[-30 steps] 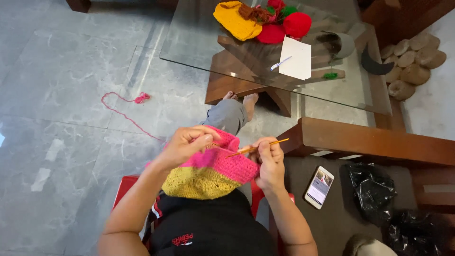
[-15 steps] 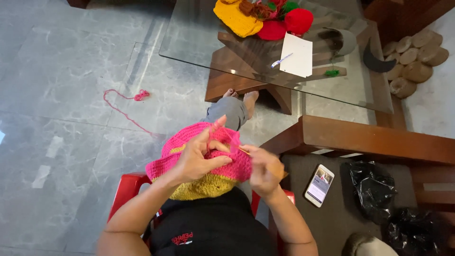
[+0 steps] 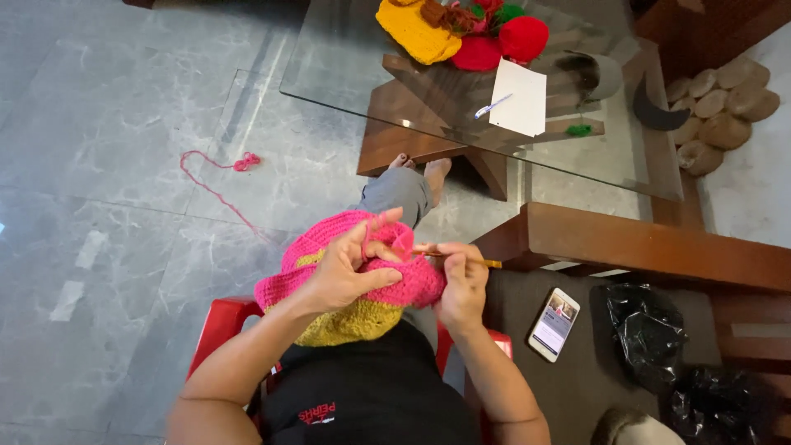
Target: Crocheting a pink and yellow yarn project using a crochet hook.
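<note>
I am looking down at a pink and yellow crochet piece (image 3: 354, 288) lying in the person's lap, above a red plastic stool (image 3: 218, 330). The left hand (image 3: 350, 272) is gripping the pink upper edge of the work, thumb pressing across it and fingers partly curled, with pink yarn running over the raised fingers. The right hand (image 3: 463, 284) is closing around a slim crochet hook (image 3: 461, 259), holding it level with its tip at the pink edge just beside the left thumb. A loose pink yarn strand (image 3: 218, 177) is trailing across the grey floor, well apart from the hands. A phone (image 3: 554, 323) is lying on the dark seat to the right, near black bags (image 3: 651, 334). A glass table (image 3: 346, 74) is standing ahead, carrying knitted items (image 3: 461, 33) and a paper sheet (image 3: 521, 97).
</note>
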